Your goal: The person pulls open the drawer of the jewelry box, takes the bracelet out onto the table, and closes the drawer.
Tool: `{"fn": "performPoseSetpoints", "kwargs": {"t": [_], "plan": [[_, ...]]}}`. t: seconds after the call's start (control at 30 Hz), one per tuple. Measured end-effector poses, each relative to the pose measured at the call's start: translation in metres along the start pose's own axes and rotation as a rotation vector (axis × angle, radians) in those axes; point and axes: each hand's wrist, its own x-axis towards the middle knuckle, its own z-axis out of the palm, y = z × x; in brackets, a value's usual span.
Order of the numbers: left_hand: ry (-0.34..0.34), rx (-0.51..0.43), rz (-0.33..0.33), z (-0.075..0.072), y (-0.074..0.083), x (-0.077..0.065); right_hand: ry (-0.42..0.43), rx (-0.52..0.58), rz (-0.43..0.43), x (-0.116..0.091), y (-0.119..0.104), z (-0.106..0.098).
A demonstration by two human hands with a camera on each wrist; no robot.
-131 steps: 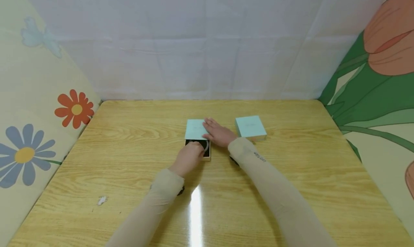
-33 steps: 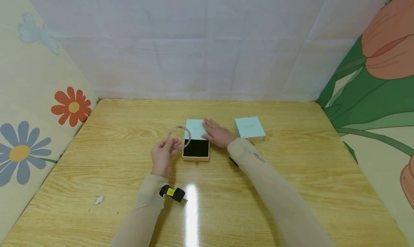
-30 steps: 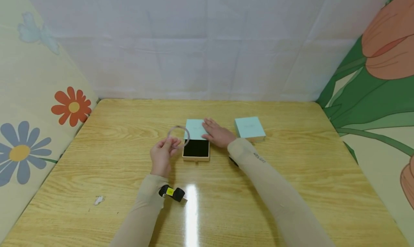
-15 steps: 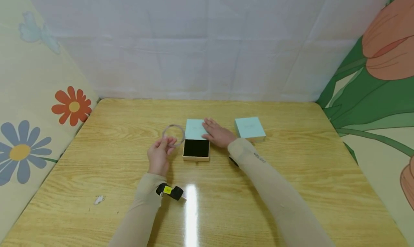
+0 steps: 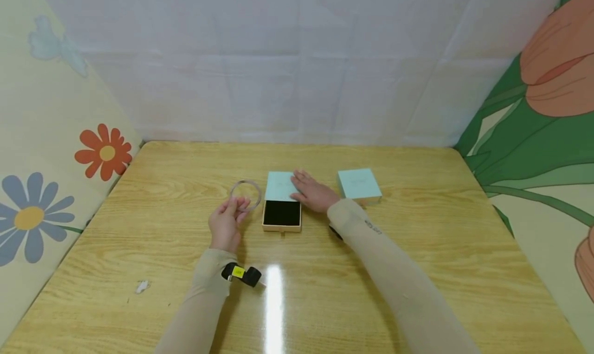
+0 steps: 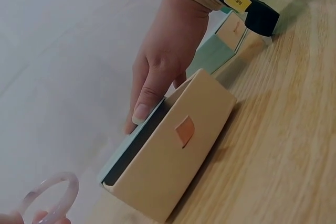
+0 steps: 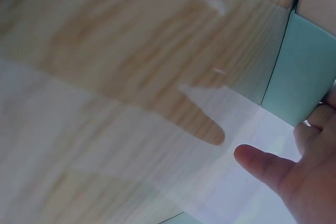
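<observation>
My left hand (image 5: 226, 226) pinches a pale, translucent bangle (image 5: 260, 195) between thumb and fingers, held up just left of the pull-out jewelry box. In the left wrist view the bangle (image 6: 74, 188) shows at the lower left corner. The box's light-teal sleeve (image 5: 278, 186) lies under the fingers of my right hand (image 5: 316, 193), which rests on its right side with fingers extended. Out of the sleeve's near side sticks a beige drawer (image 5: 281, 229) with black lining and nothing on it. An orange pull tab (image 6: 185, 131) marks the drawer's front.
A second light-teal box (image 5: 359, 183), shut, stands to the right, beyond my right wrist. All this sits on a wood-grain table (image 5: 185, 189). A small white scrap or worn patch (image 5: 142, 286) shows at the left. A white cloth (image 5: 297, 76) hangs behind the table.
Earlier my left hand was reaching into the drawer over the bangle. It has lifted the bangle out and carried it left, drifting slightly further left lately. My right hand stays on the sleeve.
</observation>
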Motion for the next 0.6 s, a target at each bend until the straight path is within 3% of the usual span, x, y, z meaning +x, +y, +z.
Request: {"fn": "performPoseSetpoints", "kwargs": {"t": [0.6], "plan": [[0.008, -0.009, -0.066, -0.0048, 0.0052, -0.0009, 0.002, 0.016, -0.005, -0.0012, -0.0008, -0.0001]]}}
